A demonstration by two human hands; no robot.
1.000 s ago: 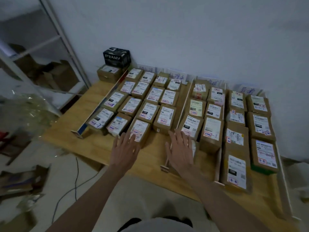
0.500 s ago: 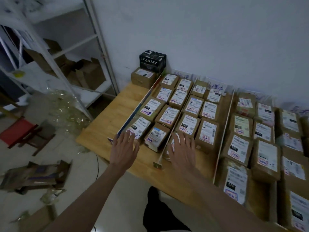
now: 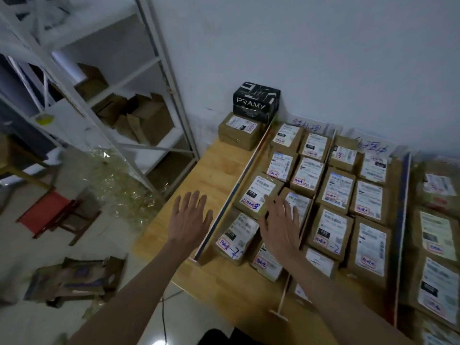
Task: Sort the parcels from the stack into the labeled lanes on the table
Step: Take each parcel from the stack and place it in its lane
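Brown cardboard parcels fill the lanes on the wooden table (image 3: 219,168), each with a white label up; the stack that remains, a black box (image 3: 256,102) on a brown parcel (image 3: 240,131), stands at the table's far-left corner against the wall, outside the leftmost divider (image 3: 234,192). My reading is that the sorting is almost done and the step in hand is a reach with nothing yet picked up. The next move would call for both hands to travel toward twelve o'clock, past the first lane, and close on the black box from its two sides, lifting it straight up so the parcel under it does not shift.

The left hand (image 3: 190,220) hovers flat over bare wood just left of the divider, fingers straight and spread, holding nothing. The right hand (image 3: 281,226) is likewise spread and empty, over the near parcels of the first lane; whether its palm touches them cannot be told. From the left fingertips the stack lies at about one o'clock, well apart; from the right fingertips, at about eleven o'clock, also well apart.

At nine o'clock a white metal shelf (image 3: 149,78) holds loose cartons, with a red stool (image 3: 47,210) on the floor below.
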